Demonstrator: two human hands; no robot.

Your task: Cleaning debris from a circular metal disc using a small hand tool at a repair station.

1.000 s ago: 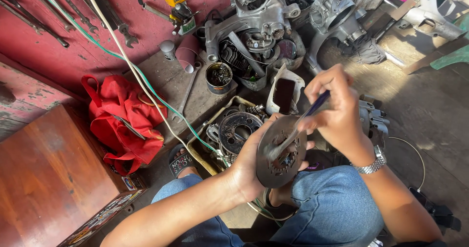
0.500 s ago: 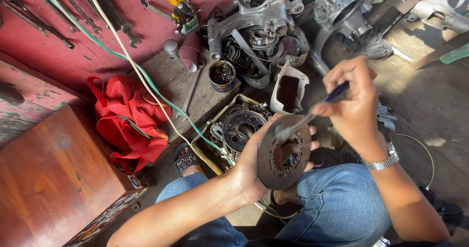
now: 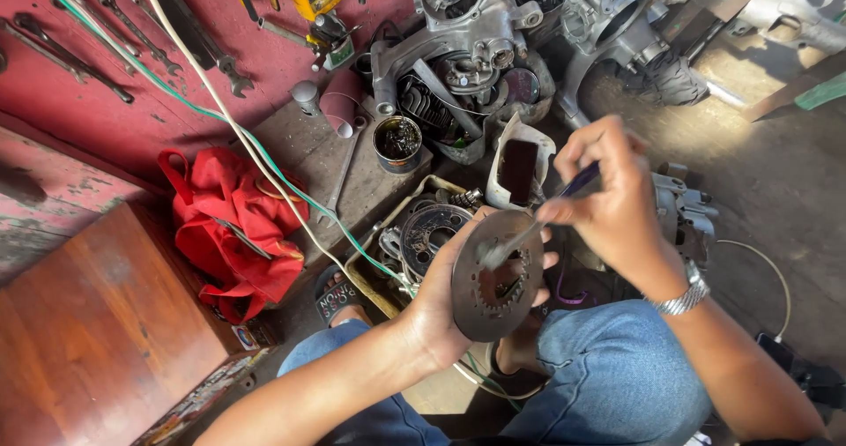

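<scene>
My left hand (image 3: 441, 301) grips a dark round metal clutch plate (image 3: 476, 309) with a toothed centre hole, held upright over my knees. My right hand (image 3: 612, 204), with a metal watch at the wrist, pinches a small blue-handled brush (image 3: 577, 182) whose bristle end rests on the plate's upper face. Just behind the plate lies a shallow tray (image 3: 374, 292) holding a ring-shaped engine part (image 3: 427, 234) and springs.
An engine block (image 3: 467, 49) and casings sit at the top. A tin of dark oil (image 3: 398, 142), a cut white jug (image 3: 520, 168), a red bag (image 3: 233, 226), wrenches (image 3: 132, 32), a white-and-green cable (image 3: 238, 137) and a wooden box (image 3: 88, 323) surround me.
The brush tip has slid down and left across the plate's face, and my right hand has shifted slightly right. The plate stays held in my left hand.
</scene>
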